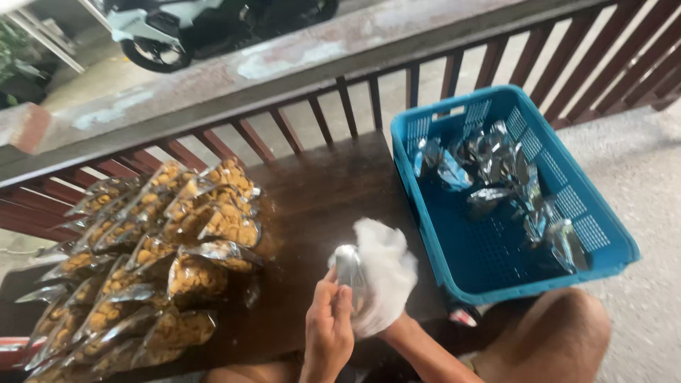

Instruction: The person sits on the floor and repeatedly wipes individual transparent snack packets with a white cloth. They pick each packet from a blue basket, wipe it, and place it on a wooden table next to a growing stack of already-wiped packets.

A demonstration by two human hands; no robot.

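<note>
My left hand (328, 328) grips a small silvery foil packet (347, 269) and holds it upright over the front of the dark wooden table (319, 191). My right hand (397, 328) is almost wholly hidden inside a white cloth (383, 273), with only the wrist showing. The cloth presses against the packet's right side. A heap of clear-fronted packets filled with yellow-brown snacks (163, 241) lies on the table to the left of my hands.
A blue plastic basket (603, 234) at the right holds several silvery packets (496, 170). My bare knee (560, 340) shows at the bottom right. A reddish wooden railing (340, 106) runs behind the table, with a concrete ledge and a parked scooter (184, 28) beyond.
</note>
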